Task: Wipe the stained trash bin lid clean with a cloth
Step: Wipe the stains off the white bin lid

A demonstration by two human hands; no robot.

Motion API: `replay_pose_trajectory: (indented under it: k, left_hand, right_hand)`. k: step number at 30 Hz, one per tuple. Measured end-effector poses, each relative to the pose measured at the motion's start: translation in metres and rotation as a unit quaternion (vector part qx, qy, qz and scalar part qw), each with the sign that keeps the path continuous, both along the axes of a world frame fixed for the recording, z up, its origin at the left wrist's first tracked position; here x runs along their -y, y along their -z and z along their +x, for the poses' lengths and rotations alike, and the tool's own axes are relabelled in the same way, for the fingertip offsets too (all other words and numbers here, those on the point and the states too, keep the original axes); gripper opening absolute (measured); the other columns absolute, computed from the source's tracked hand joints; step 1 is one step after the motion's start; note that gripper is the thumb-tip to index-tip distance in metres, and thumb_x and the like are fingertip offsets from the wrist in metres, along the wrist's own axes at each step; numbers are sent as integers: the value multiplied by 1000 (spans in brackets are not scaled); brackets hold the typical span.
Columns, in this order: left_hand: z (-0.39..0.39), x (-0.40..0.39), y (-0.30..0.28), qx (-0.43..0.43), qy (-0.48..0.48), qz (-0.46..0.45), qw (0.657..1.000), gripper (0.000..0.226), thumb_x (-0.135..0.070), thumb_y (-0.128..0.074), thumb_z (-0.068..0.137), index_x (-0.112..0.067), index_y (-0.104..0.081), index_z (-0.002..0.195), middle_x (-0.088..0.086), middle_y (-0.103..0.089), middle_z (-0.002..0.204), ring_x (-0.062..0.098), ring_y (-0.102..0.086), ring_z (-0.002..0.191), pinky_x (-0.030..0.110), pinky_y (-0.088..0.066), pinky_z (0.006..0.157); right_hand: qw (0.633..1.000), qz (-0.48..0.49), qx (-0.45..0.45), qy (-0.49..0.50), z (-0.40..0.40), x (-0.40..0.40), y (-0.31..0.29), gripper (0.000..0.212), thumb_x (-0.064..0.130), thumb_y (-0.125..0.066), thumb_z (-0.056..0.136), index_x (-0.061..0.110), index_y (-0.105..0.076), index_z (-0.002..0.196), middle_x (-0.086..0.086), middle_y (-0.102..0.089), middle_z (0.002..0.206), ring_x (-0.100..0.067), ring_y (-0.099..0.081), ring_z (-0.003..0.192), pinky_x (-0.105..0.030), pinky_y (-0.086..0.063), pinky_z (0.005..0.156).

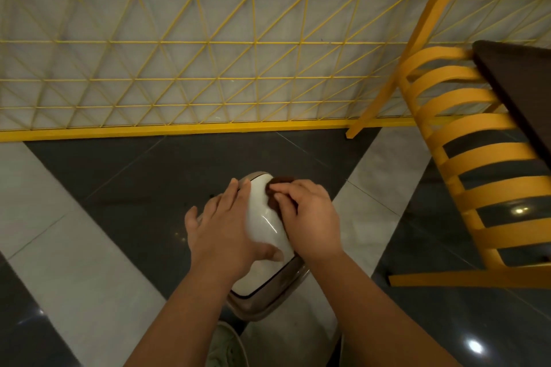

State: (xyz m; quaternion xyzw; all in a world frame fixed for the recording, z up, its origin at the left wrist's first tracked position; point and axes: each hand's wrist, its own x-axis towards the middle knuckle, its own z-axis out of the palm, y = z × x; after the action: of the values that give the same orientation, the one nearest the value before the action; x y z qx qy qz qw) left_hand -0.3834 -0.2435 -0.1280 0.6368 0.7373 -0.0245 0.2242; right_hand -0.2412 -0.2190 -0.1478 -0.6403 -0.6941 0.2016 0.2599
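A small bin with a glossy white lid (264, 217) and a beige rim stands on the floor below me, at the lower centre of the head view. My left hand (222, 228) lies flat on the lid's left side, fingers spread, thumb across the near part. My right hand (308, 216) presses a dark brown cloth (275, 189) against the lid's far right edge; most of the cloth is hidden under my fingers. No stain shows on the bare part of the lid.
A yellow slatted chair (477, 158) stands close on the right, with a dark table's edge (518, 92) above it. A yellow wire-grid partition (208, 53) runs along the far side. The floor is dark and white tiles. A pale shoe (226, 345) shows beneath the bin.
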Motion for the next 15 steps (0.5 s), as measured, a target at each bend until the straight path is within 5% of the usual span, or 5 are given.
replay_pose_trajectory:
  k: [4,7,12,15]
  left_hand:
    - [-2,-1,0,6,6,-2,1000,131,-77,-70,50,-41,7,150,-15,4,162,16,-11,147,50,-6,117]
    - [-8,-6,-1,16,18,-8,1000,130,-74,-72,51,-41,6,150,-14,5,162,17,-7,148,52,-2,117]
    - [-21,-10,-7,-9,18,-5,1000,134,-72,-74,51,-41,10,150,-10,8,163,18,-6,149,54,3,116]
    - [-31,-6,-14,-47,-12,10,999,126,-70,-74,56,-40,3,151,-8,-6,163,19,-16,147,50,-3,116]
  right_hand:
    - [976,-144,-120,111,24,-4,13,21,30,-51,94,40,-67,103,15,-64,107,-1,-53,92,-14,-39,78]
    - [945,-225,-173,162,36,7,16,21,31,-49,95,42,-67,99,15,-67,98,-7,-60,84,-32,-54,80]
    - [930,-241,-232,155,35,38,16,18,57,-51,85,51,-59,100,9,-66,95,-17,-65,84,-39,-57,77]
    - [933,-227,-236,150,26,54,22,27,48,-60,84,49,-55,111,17,-62,104,-10,-61,95,-36,-53,88]
